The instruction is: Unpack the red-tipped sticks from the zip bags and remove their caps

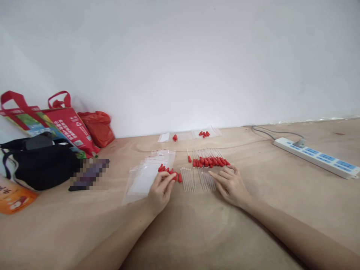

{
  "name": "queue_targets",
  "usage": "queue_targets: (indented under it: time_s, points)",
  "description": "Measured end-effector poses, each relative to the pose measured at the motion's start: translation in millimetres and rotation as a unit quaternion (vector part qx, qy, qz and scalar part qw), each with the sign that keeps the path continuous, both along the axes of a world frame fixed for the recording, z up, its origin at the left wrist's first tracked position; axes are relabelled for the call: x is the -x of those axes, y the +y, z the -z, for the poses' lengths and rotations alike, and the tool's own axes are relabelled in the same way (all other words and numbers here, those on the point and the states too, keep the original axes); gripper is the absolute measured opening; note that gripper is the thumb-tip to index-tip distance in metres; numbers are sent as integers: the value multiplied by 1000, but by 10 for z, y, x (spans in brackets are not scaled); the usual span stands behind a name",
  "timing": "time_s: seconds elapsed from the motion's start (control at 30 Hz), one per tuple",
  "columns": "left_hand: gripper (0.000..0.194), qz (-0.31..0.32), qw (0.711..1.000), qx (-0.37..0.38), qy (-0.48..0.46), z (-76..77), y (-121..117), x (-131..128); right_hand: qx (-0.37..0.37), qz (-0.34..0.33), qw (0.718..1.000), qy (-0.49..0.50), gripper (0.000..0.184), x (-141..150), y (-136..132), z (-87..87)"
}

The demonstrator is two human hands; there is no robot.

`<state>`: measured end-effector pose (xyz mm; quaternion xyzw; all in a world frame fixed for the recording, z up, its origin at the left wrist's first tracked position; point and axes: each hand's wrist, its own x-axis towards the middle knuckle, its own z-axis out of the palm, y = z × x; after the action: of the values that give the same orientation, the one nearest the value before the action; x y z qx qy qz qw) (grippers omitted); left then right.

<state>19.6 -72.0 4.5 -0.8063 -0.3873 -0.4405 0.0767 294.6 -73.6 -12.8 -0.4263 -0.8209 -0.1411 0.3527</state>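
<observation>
My left hand (160,189) rests on the wooden table (197,232), its fingertips pinched on a red rubber cap (174,175) from a small heap of red caps (165,170). That heap lies partly on a stack of clear zip bags (146,174). My right hand (229,183) lies flat with fingers stretched out, touching a row of clear glass tubes (206,180). Another short row of bare tubes (188,179) sits between my hands. Just beyond, a row of tubes fitted with red caps (210,161) lies side by side.
Two filled clear bags (191,135) lie by the white wall. A white power strip (317,156) with cable lies at right. At left stand red shopping bags (64,123), a red plastic bag (97,125), a black bag (42,163) and an orange packet (14,197).
</observation>
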Motion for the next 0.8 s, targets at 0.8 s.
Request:
queue_targets:
  time_s: [0.8]
  points:
    - [30,-191,946,240,-100,13,445,543,36,-8,998,-54,46,561,124,-61]
